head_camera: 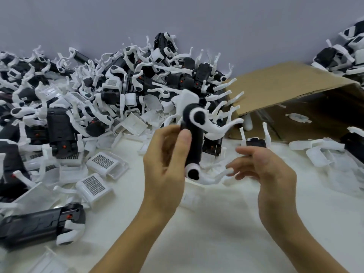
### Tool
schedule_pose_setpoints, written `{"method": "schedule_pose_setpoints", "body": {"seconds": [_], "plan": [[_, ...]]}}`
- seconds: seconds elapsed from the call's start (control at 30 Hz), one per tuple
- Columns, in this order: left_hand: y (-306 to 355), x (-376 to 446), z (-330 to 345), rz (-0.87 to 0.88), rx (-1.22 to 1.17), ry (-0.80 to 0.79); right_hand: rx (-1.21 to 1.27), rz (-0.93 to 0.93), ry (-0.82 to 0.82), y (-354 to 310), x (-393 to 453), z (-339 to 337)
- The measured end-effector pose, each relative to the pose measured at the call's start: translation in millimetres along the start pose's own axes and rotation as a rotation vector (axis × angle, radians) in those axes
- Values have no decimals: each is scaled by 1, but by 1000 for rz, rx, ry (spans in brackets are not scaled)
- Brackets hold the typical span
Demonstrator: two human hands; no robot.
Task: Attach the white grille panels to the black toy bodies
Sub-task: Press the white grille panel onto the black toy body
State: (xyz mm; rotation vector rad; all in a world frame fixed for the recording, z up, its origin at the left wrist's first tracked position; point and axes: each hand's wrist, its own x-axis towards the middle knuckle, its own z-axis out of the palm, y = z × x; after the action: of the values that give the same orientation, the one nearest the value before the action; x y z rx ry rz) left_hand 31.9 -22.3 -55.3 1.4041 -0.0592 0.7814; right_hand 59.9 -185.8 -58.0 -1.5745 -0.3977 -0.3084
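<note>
A plain lilac-grey wall (177, 18) rises behind a desk (216, 233) covered in white cloth, evenly lit, with an open cardboard box (275, 85) lying at the right

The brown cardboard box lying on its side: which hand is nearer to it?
Right. The right hand is open just below the brown cardboard box; the left hand is farther left.

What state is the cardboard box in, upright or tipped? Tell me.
Tipped. The cardboard box lies on its side, its opening facing the white table, with a white part inside.
</note>
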Motion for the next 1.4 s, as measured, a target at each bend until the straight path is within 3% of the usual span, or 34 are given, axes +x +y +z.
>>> {"method": "schedule_pose_setpoints", "body": {"seconds": [0.1, 0.17, 0.53, 1.4], "plan": [[9, 5, 2, -528, -545, -18, -142, -168, -120, 1, -5, 4], [10, 4, 4, -661, -674, -48, -248, -318, -227, 6, -8, 5], [6, -9, 16, -742, -617, -140, -284, -475, -289, 12, -7, 5], [-5, -9, 15, -817, -653, -147, -245, -389, -227, 9, -11, 10]]}}
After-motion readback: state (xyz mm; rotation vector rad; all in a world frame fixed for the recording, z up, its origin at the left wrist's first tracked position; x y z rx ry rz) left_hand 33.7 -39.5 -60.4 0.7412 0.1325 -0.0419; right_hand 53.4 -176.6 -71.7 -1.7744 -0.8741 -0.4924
